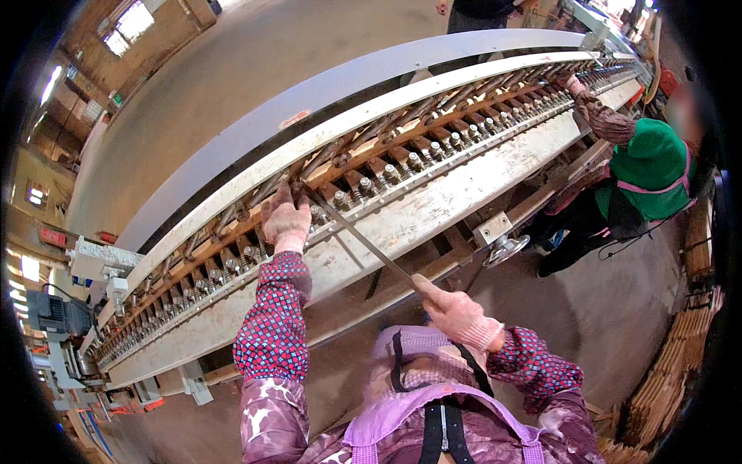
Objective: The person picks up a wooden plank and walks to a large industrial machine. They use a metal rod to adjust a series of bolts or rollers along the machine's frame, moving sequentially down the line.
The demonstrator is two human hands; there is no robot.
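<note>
A long machine bed crosses the view, with a wooden strip (371, 154) running between a row of spring-loaded bolts (413, 161) and a row of dark metal arms (336, 147). My left hand (284, 220), in a pale pink glove, lies on the strip left of centre, fingers stretched out and apart. Beside its fingertips is the far end of a long, narrow metal bar (363, 238); what that end engages is too small to tell. My right hand (456, 313), gloved too, is closed around the bar's near end, in front of the machine.
At the right, a co-worker in a green hood (653, 158) reaches onto the same machine. A handwheel (506, 251) juts from its near side. Thin wooden strips (665, 379) are stacked at the lower right. A motor (58, 313) stands at the left end. Another person (479, 14) stands beyond.
</note>
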